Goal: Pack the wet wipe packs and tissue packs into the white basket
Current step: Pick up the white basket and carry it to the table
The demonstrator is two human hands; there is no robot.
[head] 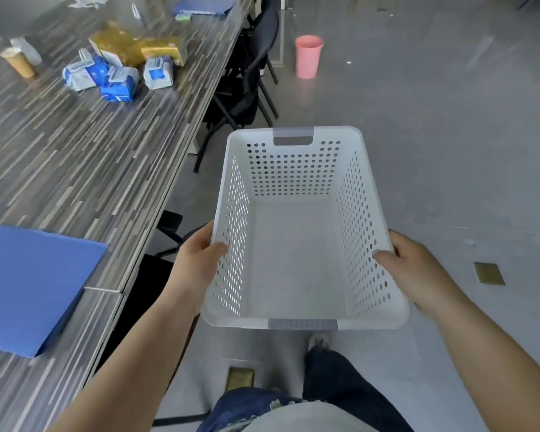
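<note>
I hold an empty white basket [296,188] with perforated walls and grey handles above the floor, to the right of the table. My left hand [197,260] grips its left rim, thumb inside. My right hand [412,269] grips the right rim the same way. Far off on the table lie several blue-and-white wet wipe packs [117,77] and, behind them, yellow tissue packs [138,48]. Nothing is in the basket.
A long striped wooden table [85,157] runs along the left, bearing a blue folder [25,285] near me and a paper cup [18,62] far left. Black chairs [247,79] stand at the table's edge. A pink bin [308,56] stands on the grey floor.
</note>
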